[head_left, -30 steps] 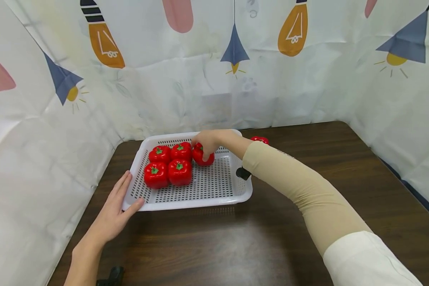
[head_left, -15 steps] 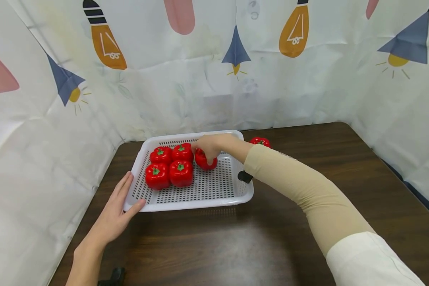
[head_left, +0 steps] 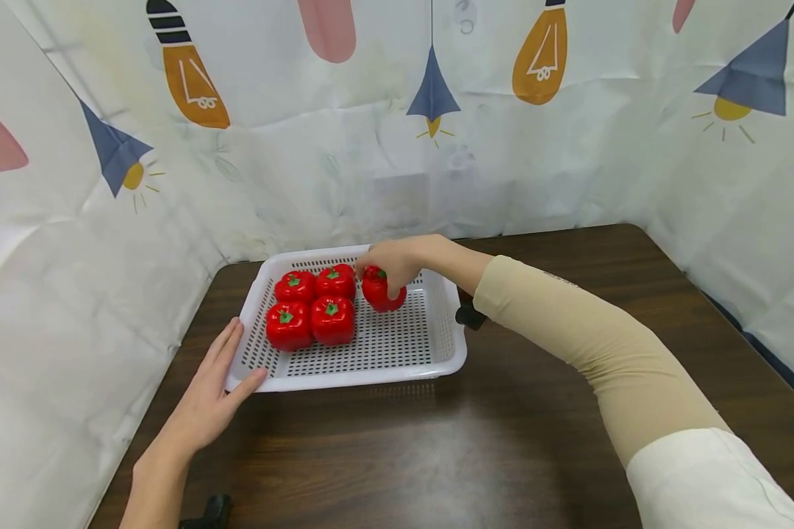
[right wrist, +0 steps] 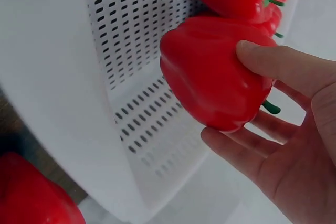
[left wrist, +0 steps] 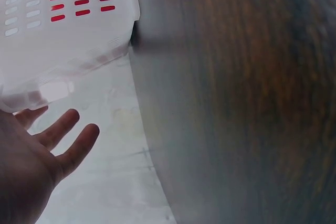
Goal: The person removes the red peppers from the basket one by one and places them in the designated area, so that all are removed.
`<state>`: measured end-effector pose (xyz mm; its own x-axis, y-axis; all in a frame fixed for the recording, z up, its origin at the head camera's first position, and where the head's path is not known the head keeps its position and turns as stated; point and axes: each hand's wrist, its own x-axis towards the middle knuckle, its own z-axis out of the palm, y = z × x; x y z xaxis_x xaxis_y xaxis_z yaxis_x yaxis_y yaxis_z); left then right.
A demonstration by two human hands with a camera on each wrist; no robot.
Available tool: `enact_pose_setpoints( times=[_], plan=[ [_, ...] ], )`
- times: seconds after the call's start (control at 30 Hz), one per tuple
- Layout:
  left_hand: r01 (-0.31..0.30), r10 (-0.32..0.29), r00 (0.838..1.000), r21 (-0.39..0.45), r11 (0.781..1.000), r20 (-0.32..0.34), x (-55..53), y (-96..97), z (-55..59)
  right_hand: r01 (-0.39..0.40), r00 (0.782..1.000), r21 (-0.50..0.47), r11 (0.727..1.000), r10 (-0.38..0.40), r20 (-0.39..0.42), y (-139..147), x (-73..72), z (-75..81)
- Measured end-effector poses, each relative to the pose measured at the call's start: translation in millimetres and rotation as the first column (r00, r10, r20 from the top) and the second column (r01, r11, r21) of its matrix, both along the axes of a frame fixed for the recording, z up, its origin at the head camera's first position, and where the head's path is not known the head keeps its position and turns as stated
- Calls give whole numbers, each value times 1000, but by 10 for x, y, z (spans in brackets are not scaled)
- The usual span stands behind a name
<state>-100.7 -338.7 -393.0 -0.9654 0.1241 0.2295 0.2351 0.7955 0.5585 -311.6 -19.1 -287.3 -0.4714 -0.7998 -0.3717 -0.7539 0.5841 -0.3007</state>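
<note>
A person's right hand (head_left: 397, 263) is reaching into a white perforated basket (head_left: 351, 380) from the right, and its grip is pinching a red bell pepper (head_left: 378, 294). In the right wrist view, the thumb (right wrist: 257, 57) is pressing on one side of this pepper while fingers (right wrist: 231, 148) are curving along the opposite side, the green stem (right wrist: 271, 107) pointing toward the palm. The held pepper is occupying the space just right of four other red peppers (head_left: 324, 314), which are standing close together in two rows of two, in the left half of the basket, their stems facing upward; whether the held pepper is touching the basket floor is not being shown clearly. The left hand (head_left: 205, 400) is touching the left end of the basket: its grip is lying spread, with the thumb resting at the near left corner of the rim and the fingers extending along the left side. A further red pepper (right wrist: 34, 195) is lying outside the basket, near its wall. The basket is resting on a dark brown bench (head_left: 437, 463). A beige sleeve (head_left: 569, 330) is covering part of the right arm, and a pale backdrop (head_left: 291, 176) printed with lamps and bulbs is hanging behind the bench.
</note>
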Motion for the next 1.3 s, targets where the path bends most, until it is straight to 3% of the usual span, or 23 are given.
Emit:
enact_pose_setpoints(
  times=[0.4,0.8,1.03,1.3],
  plan=[
    [-4,4,1000,12,1000,-12,12,-7,-8,-46,998,-66,997,43,-45,244,109,253],
    [-10,11,1000,26,1000,-11,15,-3,-9,0,1000,-178,984,-4,-23,675,164,490],
    [-9,9,1000,22,1000,-14,8,-3,-20,16,996,-189,982,-31,-78,970,167,575],
    [-1,1,1000,27,1000,-25,1,12,-22,26,996,-235,972,-46,-81,1293,201,612]
  ],
)
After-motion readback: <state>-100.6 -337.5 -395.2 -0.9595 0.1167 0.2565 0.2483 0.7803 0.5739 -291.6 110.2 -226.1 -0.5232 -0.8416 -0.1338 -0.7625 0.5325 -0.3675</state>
